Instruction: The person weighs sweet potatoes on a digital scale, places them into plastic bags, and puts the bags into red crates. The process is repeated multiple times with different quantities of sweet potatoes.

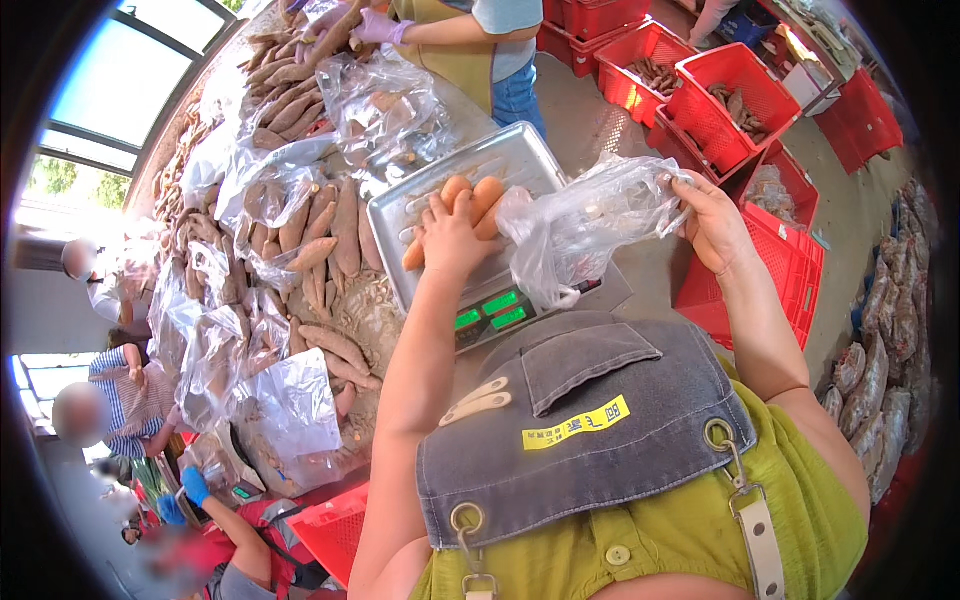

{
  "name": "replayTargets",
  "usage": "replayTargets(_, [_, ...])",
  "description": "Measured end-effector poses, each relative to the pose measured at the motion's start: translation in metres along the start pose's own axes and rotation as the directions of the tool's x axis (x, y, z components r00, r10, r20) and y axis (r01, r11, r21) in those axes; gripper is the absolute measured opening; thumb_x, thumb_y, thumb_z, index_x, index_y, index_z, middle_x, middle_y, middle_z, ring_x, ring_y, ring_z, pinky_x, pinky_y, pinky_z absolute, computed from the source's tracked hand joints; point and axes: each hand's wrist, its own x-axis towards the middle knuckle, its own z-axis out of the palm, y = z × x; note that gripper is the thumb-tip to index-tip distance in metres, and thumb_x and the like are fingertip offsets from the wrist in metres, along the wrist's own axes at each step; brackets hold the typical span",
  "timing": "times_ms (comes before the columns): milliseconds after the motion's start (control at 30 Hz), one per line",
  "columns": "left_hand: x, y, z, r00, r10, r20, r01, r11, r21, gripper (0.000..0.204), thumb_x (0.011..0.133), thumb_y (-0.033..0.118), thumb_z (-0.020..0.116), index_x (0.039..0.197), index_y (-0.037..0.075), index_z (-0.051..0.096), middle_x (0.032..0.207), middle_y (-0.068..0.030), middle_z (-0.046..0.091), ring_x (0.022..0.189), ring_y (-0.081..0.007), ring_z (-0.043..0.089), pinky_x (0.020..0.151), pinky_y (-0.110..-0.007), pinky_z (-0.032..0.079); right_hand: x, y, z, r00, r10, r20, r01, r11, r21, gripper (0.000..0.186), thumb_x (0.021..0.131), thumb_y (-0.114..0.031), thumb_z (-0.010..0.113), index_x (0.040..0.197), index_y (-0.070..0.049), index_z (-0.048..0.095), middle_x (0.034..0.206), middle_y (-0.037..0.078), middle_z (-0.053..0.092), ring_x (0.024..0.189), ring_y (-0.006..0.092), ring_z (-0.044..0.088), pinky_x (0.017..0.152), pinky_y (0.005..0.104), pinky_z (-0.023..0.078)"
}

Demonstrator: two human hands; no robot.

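Note:
On the metal tray [545, 165] of a weighing scale lie several smooth orange roots that look like sweet potatoes [488, 195]. My left hand [450, 235] is over them, its fingers curled round one. My right hand [712, 222] pinches the edge of a clear plastic bag [610, 215], holding it out to the right of the tray. The bag's other end drapes over the tray's right edge, against the roots and over part of the scale's green-lit display [500, 308].
Brown sweet potatoes [345, 235] and plastic bags [215, 350] heap the table to the left. Across it works a person in purple gloves [380, 28]; others are at the left. Red crates [735, 95] stand at right, filled bags [880, 330] along the far right floor.

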Motion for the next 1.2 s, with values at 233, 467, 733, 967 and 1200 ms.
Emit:
replayTargets(233, [0.01, -0.006, -0.015, 0.986, 0.05, 0.156, -0.055, 0.998, 0.034, 0.082, 0.057, 0.026, 0.077, 0.13, 0.012, 0.042, 0.127, -0.0233, 0.045, 0.115, -0.0414, 0.046, 0.096, -0.048, 0.041, -0.003, -0.007, 0.027, 0.997, -0.079, 0.026, 0.081, 0.99, -0.115, 0.022, 0.092, -0.018, 0.057, 0.11, -0.006, 0.063, 0.098, -0.001, 0.065, 0.085, 0.0078, 0.058, 0.07, 0.0248, 0.046])
replayTargets(467, [0.024, -0.097, -0.071, 0.947, -0.321, -0.022, 0.045, 0.198, -0.979, 0.056, 0.061, -0.012, 0.058, 0.114, 0.001, 0.044, 0.087, -0.0088, 0.055, 0.07, -0.0204, 0.059, 0.055, -0.029, 0.051, 0.012, 0.012, 0.08, 0.993, -0.096, 0.062, 0.103, 0.987, -0.122, 0.028, 0.09, -0.013, 0.059, 0.115, -0.002, 0.058, 0.094, 0.001, 0.064, 0.078, 0.007, 0.057, 0.066, 0.0224, 0.045])
replayTargets(733, [0.003, -0.059, -0.05, 0.928, -0.357, 0.106, 0.337, 0.684, -0.647, 0.037, 0.071, 0.011, 0.07, 0.102, -0.002, 0.056, 0.089, -0.0176, 0.064, 0.078, -0.0262, 0.064, 0.065, -0.036, 0.049, 0.035, 0.053, 0.092, 0.997, -0.06, 0.051, 0.067, 0.987, -0.145, 0.024, 0.089, -0.008, 0.057, 0.112, 0.001, 0.058, 0.095, 0.004, 0.064, 0.081, 0.0108, 0.059, 0.073, 0.0268, 0.049])
replayTargets(967, [-0.034, -0.022, -0.044, 0.987, -0.018, 0.158, 0.078, 0.923, -0.378, 0.057, 0.07, 0.027, 0.075, 0.116, 0.001, 0.054, 0.1, -0.0194, 0.063, 0.098, -0.0339, 0.06, 0.086, -0.041, 0.047, 0.026, 0.048, 0.078, 0.999, 0.042, 0.002, -0.042, 0.999, 0.011, 0.025, 0.088, -0.007, 0.058, 0.113, -0.002, 0.057, 0.098, 0.003, 0.064, 0.086, 0.0122, 0.061, 0.076, 0.0281, 0.049])
replayTargets(1200, [-0.036, -0.059, -0.055, 0.96, 0.189, 0.208, -0.142, 0.965, -0.22, 0.076, 0.065, 0.024, 0.076, 0.131, 0.006, 0.042, 0.116, -0.0206, 0.055, 0.11, -0.0345, 0.054, 0.091, -0.042, 0.046, 0.025, 0.041, 0.094, 0.997, -0.073, -0.006, 0.073, 0.997, -0.003, 0.022, 0.084, -0.005, 0.061, 0.105, -0.002, 0.056, 0.09, 0.001, 0.06, 0.079, 0.0109, 0.058, 0.072, 0.0256, 0.047])
